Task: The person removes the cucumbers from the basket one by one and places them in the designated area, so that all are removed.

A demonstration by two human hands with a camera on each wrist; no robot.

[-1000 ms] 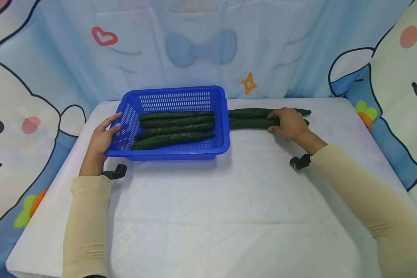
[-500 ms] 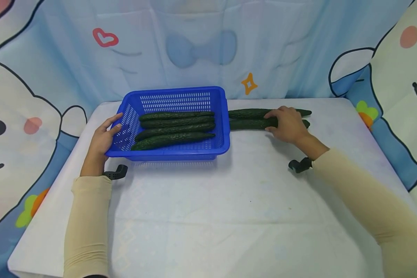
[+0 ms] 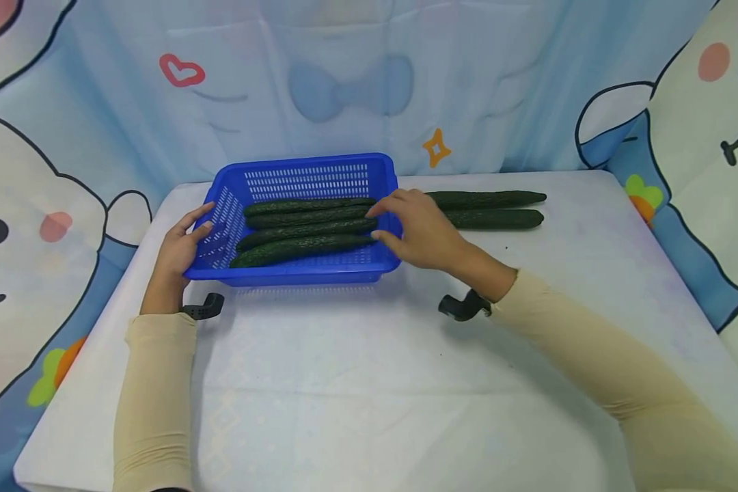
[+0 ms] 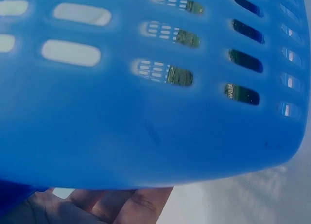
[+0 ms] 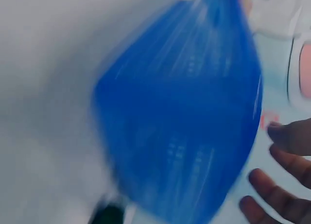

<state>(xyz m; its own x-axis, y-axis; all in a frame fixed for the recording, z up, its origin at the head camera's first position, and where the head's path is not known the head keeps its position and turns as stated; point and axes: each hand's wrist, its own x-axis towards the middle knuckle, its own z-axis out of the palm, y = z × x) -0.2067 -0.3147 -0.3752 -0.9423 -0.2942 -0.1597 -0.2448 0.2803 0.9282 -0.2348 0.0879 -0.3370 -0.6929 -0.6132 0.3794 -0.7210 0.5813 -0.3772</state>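
Note:
A blue perforated plastic basket [image 3: 307, 277] stands at the back left of the table, several dark green cucumbers [image 3: 301, 250] lying side by side inside it. My left hand [image 3: 178, 249] grips the basket's left end, thumb and fingers at the rim; in the left wrist view, fingers [image 4: 138, 204] show past the blue wall. My right hand [image 3: 427, 232] is over the basket's right end, fingers apart and lightly bent, with nothing in them. In the right wrist view the basket [image 5: 180, 117] is blurred beside those spread fingers. To its right are two more cucumbers, one behind [image 3: 492, 199] the other [image 3: 498, 219].
A white cloth [image 3: 369, 369] covers the table. Behind it hangs a light blue cartoon curtain [image 3: 344, 41], close to the table's back edge. Each wrist wears a small black camera, one on the left [image 3: 204, 305] and one on the right [image 3: 464, 305].
My right hand has left the two cucumbers on the table and moved left to the basket's right end. Those cucumbers stay in place. My left hand and the basket have stayed put.

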